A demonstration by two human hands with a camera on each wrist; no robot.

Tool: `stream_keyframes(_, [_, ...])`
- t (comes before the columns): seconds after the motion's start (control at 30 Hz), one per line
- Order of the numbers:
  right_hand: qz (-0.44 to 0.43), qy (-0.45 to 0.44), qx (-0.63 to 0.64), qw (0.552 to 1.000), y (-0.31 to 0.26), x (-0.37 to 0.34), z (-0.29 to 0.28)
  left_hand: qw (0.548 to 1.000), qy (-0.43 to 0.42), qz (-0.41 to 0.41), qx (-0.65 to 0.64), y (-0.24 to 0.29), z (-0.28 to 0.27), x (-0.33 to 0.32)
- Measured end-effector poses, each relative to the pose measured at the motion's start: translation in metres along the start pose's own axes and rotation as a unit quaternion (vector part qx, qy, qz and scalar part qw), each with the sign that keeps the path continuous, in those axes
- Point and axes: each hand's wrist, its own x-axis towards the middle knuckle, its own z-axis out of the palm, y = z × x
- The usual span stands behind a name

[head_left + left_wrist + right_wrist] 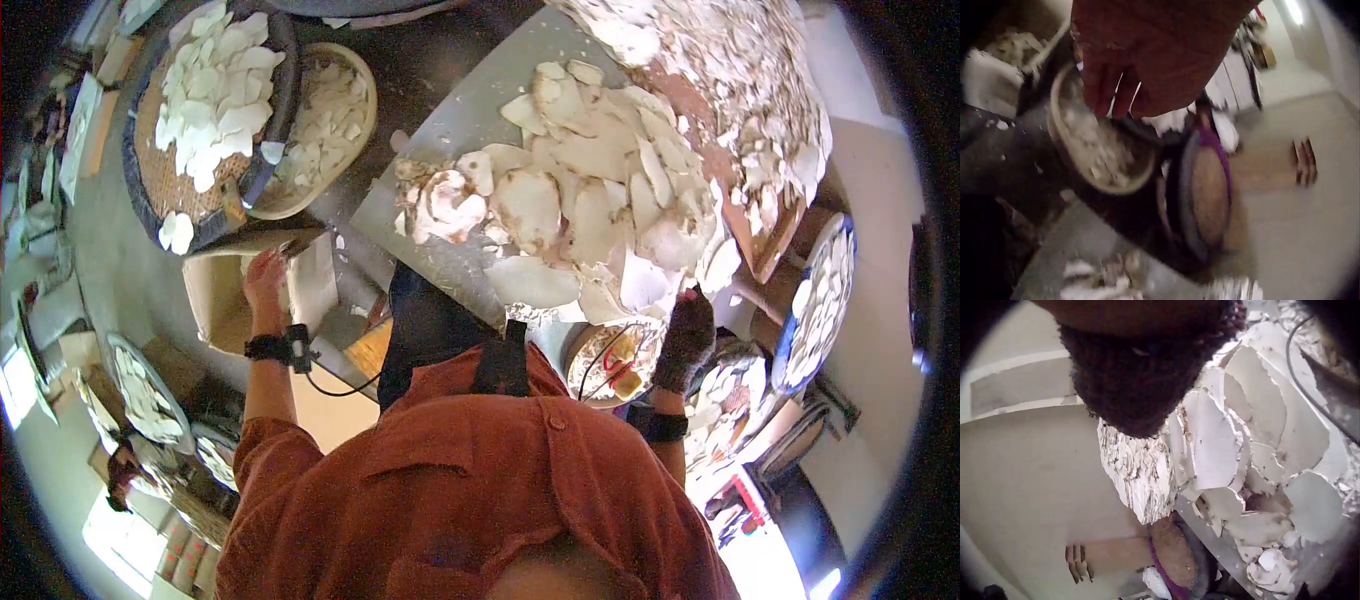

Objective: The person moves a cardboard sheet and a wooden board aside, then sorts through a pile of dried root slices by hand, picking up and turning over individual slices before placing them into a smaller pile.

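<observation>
While left hand (265, 287) hangs loose-fingered near box (214, 305) | right hand (688, 342) beside pale slices (648, 282) | grip: cannot tell

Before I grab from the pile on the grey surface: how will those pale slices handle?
The pale slices look thin, so each is probably light. Ragged edges suggest they may snap. They overlap on the grey surface, so pushing one would likely slide its neighbours.

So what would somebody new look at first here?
Probably the big heap of pale, flat pieces on the grey board, just above the middle of the head view. Next, maybe the huge white mound at the upper right, or the white slices on the round woven tray at the upper left.
</observation>
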Motion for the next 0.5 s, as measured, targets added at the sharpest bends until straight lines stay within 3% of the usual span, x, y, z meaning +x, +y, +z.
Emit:
stream_keyframes(0.07, [0.021,0.003,-0.069,0.997,-0.018,-0.009,0.001,0.987,-0.099,0.055,0.118,0.047,0.089,0.004])
stream_keyframes(0.1, [0.025,0.012,-0.016,0.999,-0.007,-0.015,0.000,0.972,-0.148,0.091,0.157,0.069,0.134,-0.001])
stream_keyframes(0.13, [0.029,0.024,0.038,0.999,0.004,-0.021,-0.001,0.953,-0.211,0.135,0.172,0.092,0.175,-0.012])
stream_keyframes(0.23, [0.004,0.028,-0.055,0.998,0.001,-0.038,-0.008,0.899,-0.361,0.190,0.161,0.115,0.279,-0.039])
stream_keyframes(0.33, [0.013,0.034,-0.056,0.998,0.005,-0.056,-0.018,0.865,-0.416,0.207,0.193,0.099,0.347,-0.048])
stream_keyframes(0.4, [0.081,0.045,-0.023,0.995,0.005,-0.065,-0.020,0.817,-0.370,0.326,0.298,0.107,0.378,-0.065])
stream_keyframes(0.5, [0.115,0.035,-0.051,0.991,0.001,-0.076,-0.030,0.802,-0.304,0.394,0.330,0.092,0.411,-0.068])
